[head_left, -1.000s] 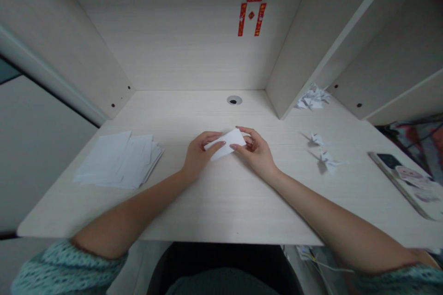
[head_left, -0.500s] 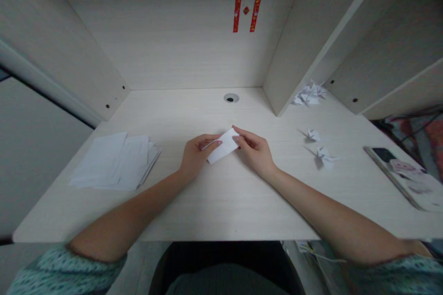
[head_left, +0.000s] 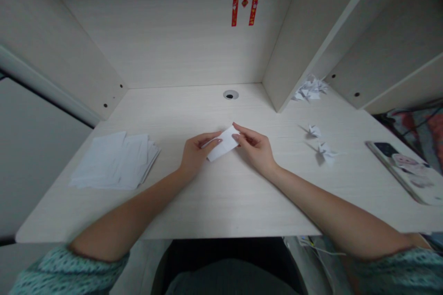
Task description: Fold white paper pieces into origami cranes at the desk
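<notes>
A white paper (head_left: 224, 144) sits slantwise at the middle of the bench (head_left: 214, 203), its left end pinched in the left hand (head_left: 194, 151), its right in the grip of the right hand (head_left: 256, 148). On the back wall (head_left: 187, 32), red strips (head_left: 254, 11) bear yellow characters, too small to read.
</notes>
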Demonstrator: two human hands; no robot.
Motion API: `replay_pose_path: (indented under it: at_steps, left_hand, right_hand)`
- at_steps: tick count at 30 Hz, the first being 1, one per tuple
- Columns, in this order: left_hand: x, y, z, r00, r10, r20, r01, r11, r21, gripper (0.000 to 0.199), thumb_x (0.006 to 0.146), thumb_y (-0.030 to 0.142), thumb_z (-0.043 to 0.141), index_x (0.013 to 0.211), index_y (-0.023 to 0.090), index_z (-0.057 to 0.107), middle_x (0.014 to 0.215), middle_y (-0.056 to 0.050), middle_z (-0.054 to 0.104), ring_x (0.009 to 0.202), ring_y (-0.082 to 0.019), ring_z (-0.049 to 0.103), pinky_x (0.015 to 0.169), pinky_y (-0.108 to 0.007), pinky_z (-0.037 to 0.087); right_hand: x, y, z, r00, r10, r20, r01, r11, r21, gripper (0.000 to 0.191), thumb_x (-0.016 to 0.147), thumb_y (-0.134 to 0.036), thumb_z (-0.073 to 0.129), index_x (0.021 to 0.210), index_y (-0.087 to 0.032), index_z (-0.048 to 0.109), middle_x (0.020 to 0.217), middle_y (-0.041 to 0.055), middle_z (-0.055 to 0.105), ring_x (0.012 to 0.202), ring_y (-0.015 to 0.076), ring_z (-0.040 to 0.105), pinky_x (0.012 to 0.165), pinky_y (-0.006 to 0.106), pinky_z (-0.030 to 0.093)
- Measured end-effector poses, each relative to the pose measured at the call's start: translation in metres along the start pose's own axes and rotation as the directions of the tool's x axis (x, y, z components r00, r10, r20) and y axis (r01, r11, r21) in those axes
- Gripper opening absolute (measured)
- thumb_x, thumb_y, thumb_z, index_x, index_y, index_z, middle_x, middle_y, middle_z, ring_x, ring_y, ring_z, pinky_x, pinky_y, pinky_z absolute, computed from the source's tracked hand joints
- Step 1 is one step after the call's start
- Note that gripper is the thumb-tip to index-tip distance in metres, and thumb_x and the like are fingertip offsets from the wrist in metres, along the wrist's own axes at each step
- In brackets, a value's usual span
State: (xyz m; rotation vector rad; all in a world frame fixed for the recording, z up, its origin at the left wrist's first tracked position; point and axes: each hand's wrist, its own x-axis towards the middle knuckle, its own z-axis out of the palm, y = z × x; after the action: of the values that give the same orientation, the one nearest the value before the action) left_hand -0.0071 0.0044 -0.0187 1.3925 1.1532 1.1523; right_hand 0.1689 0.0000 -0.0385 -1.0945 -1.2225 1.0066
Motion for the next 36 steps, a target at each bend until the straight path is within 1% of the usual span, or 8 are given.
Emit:
replay_pose_path:
  at_steps: [6,9,12,15,20,25,30,36]
  left_hand:
    - [0.0009,-0.0036,-0.0007,1.000,-0.015,0.015,0.016,1.000,-0.015,0.032,0.072,0.038,0.073,0.099,0.021,0.074,0.107,-0.006,0.073,0.099,-0.024,0.067,0.086,-0.034,0.052]
    - [0.0018,-0.0032,-0.0014,1.000,-0.014,0.014,0.014,1.000,-0.015,0.032,0.071,0.037,0.073,0.099,0.022,0.074,0.107,-0.006,0.072,0.099,-0.024,0.067,0.087,-0.034,0.052]
    - [0.0026,-0.0023,-0.0021,1.000,-0.014,0.019,0.014,1.000,-0.016,0.030,0.071,0.037,0.073,0.099,0.023,0.074,0.107,-0.006,0.072,0.098,-0.023,0.067,0.086,-0.033,0.052]
    - [0.0030,-0.0023,-0.0026,1.000,-0.021,0.016,0.021,1.000,-0.014,0.031,0.071,0.037,0.073,0.099,0.023,0.074,0.107,-0.005,0.072,0.098,-0.023,0.067,0.085,-0.034,0.052]
    - [0.0025,-0.0045,-0.0025,0.999,-0.027,0.028,0.028,0.999,-0.029,0.033,0.072,0.038,0.072,0.101,0.023,0.073,0.107,-0.005,0.072,0.096,-0.022,0.067,0.082,-0.033,0.053]
    - [0.0014,-0.0046,-0.0015,0.998,-0.053,0.031,0.055,0.997,-0.050,0.034,0.071,0.038,0.073,0.100,0.022,0.074,0.103,-0.006,0.073,0.091,-0.023,0.068,0.077,-0.032,0.055]
    - [0.0015,-0.0042,-0.0008,0.997,-0.069,0.031,0.071,0.994,-0.080,0.034,0.070,0.037,0.074,0.101,0.021,0.074,0.104,-0.007,0.073,0.091,-0.023,0.068,0.077,-0.032,0.055]
    - [0.0024,-0.0038,-0.0013,0.998,-0.048,0.044,0.051,0.997,-0.062,0.035,0.070,0.037,0.074,0.101,0.020,0.074,0.105,-0.008,0.073,0.093,-0.024,0.068,0.077,-0.033,0.055]
  right_hand:
    - [-0.0007,-0.0024,-0.0001,1.000,-0.001,-0.009,0.001,1.000,-0.006,0.036,0.075,-0.035,0.069,0.110,-0.024,0.070,0.105,0.0054,0.073,0.085,0.0189,0.065,0.077,0.034,0.052]
    - [-0.0004,-0.0011,-0.0003,1.000,-0.014,-0.007,0.014,1.000,-0.024,0.040,0.076,-0.036,0.068,0.113,-0.022,0.069,0.090,0.0039,0.073,0.073,0.0157,0.062,0.070,0.031,0.051]
    - [0.0000,-0.0005,0.0000,0.999,-0.037,-0.023,0.036,0.999,-0.028,0.044,0.075,-0.035,0.070,0.116,-0.020,0.067,0.072,-0.0002,0.068,0.062,0.0116,0.056,0.065,0.028,0.048]
    - [-0.0004,-0.0012,0.0005,0.998,-0.050,-0.048,0.050,0.999,-0.001,0.044,0.072,-0.033,0.073,0.114,-0.020,0.068,0.068,-0.0017,0.065,0.059,0.0098,0.054,0.064,0.027,0.047]
    - [-0.0012,-0.0011,0.0004,0.997,-0.010,-0.072,0.010,1.000,0.001,0.039,0.071,-0.035,0.074,0.106,-0.020,0.072,0.080,0.0030,0.073,0.064,0.0130,0.060,0.066,0.030,0.051]
    - [-0.0006,-0.0007,-0.0006,0.997,-0.035,-0.064,0.032,0.998,-0.045,0.035,0.072,-0.036,0.072,0.105,-0.023,0.073,0.105,0.0070,0.073,0.086,0.0215,0.068,0.078,0.036,0.054]
    - [-0.0005,-0.0012,-0.0011,0.995,-0.089,-0.047,0.085,0.993,-0.081,0.033,0.074,-0.034,0.072,0.105,-0.024,0.072,0.107,0.0067,0.073,0.091,0.0226,0.068,0.084,0.038,0.053]
    - [-0.0008,-0.0011,-0.0011,0.994,-0.087,-0.065,0.080,0.992,-0.095,0.034,0.073,-0.036,0.073,0.104,-0.023,0.073,0.106,0.0070,0.073,0.090,0.0233,0.068,0.082,0.038,0.053]
